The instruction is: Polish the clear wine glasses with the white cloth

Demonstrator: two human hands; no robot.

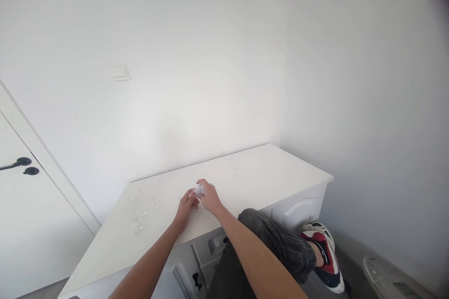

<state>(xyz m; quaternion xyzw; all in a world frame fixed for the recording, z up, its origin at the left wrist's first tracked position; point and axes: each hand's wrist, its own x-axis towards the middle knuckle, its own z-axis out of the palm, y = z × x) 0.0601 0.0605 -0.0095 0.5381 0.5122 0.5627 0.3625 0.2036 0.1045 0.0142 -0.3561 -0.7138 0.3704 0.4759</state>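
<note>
My right hand (pixel 210 197) is closed around a small white, crumpled-looking object (pixel 199 189) above the white cabinet top (pixel 252 182). My left hand (pixel 185 208) meets it from the left, its fingertips pinched together at the object's edge. A faint clear edge shows beside the left fingers, too pale to name. To the left of my hands, several small clear, rounded pieces (pixel 141 228) lie scattered on the cabinet top. Another faint clear piece (pixel 236 164) lies farther back, right of my hands.
A white wall with a light switch (pixel 119 72) stands behind the cabinet. At the left is a white door with a black handle (pixel 21 162). My bent leg (pixel 277 238) and a red, white and navy shoe (pixel 324 261) are close to the cabinet front. A pale appliance (pixel 389 278) stands lower right.
</note>
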